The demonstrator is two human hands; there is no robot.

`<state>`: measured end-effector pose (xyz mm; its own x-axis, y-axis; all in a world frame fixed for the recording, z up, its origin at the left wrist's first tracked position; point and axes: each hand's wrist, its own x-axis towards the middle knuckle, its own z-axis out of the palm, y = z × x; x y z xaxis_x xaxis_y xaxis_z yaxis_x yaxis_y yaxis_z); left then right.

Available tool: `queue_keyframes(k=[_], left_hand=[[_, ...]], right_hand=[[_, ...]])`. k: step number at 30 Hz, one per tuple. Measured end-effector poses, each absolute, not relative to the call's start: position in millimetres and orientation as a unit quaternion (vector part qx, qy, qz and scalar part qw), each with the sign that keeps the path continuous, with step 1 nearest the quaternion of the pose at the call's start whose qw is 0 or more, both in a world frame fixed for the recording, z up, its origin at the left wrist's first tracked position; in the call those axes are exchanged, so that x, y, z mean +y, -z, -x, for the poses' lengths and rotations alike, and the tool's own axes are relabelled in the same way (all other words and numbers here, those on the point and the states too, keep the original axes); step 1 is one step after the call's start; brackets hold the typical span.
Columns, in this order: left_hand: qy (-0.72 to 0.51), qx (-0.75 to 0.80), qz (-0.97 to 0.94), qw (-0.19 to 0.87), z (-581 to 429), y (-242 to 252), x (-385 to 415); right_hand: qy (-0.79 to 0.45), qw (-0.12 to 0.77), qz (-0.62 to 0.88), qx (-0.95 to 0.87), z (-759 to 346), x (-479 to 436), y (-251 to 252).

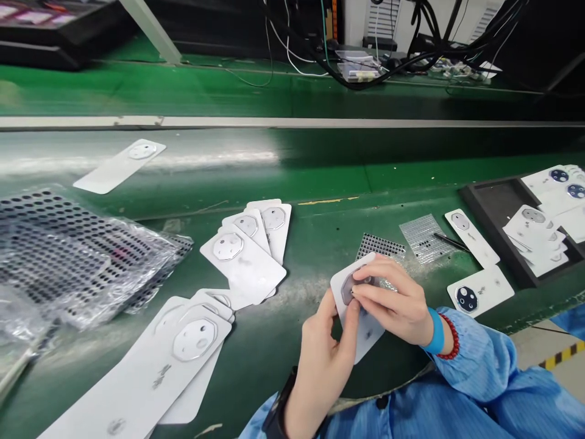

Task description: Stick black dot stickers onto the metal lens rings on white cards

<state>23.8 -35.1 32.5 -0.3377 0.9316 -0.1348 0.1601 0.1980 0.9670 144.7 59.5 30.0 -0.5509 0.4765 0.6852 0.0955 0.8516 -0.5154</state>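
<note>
Head view, lower centre: left hand [322, 350] grips white rectangular plastic card with grey octagonal window [368, 334] from below, fingers clenched on its edge. Right hand [402, 308]: fingers pinched on the window area. Card held just above green table [320, 174]. Fanned white cards [249, 259] left of centre.

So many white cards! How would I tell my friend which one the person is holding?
Find the long green bench, then its near edge, where the left hand and the right hand meet. Between them is the white card. It is the only one lifted off the bench, and its eight-sided patch looks dark grey, unlike the pale patches on the fanned cards.
</note>
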Motion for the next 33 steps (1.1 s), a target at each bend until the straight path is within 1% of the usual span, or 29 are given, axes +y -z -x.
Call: queue_keyframes(k=[7, 15, 18, 24, 27, 28, 30, 33], left_hand=[[-0.478, 0.653, -0.434, 0.397, -25, -33, -36], [-0.502, 0.636, -0.448, 0.378, -23, -38, -38], [-0.514, 0.634, -0.444, 0.369, -21, -40, -38], [-0.54, 0.631, -0.46, 0.312, -22, -38, -38], [-0.544, 0.631, -0.484, 0.267, -23, -40, -38], [-0.545, 0.634, -0.487, 0.252, -24, -41, -38], [-0.548, 0.644, -0.48, 0.234, -24, -41, -36], [-0.544, 0.644, -0.465, 0.272, -23, -36, -34]], right_hand=[[-0.204, 0.459, 0.177, -0.846, -147, 57, -31], [-0.044, 0.389, 0.136, -0.91, -156, 50, -27], [-0.035, 0.38, 0.135, -0.914, -157, 48, -29], [-0.201, 0.392, 0.15, -0.885, -163, 46, -36], [-0.262, 0.42, 0.212, -0.843, -163, 41, -34], [-0.298, 0.429, 0.24, -0.818, -162, 39, -33], [-0.408, 0.428, 0.272, -0.759, -160, 37, -29], [-0.56, 0.402, 0.271, -0.672, -157, 37, -24]])
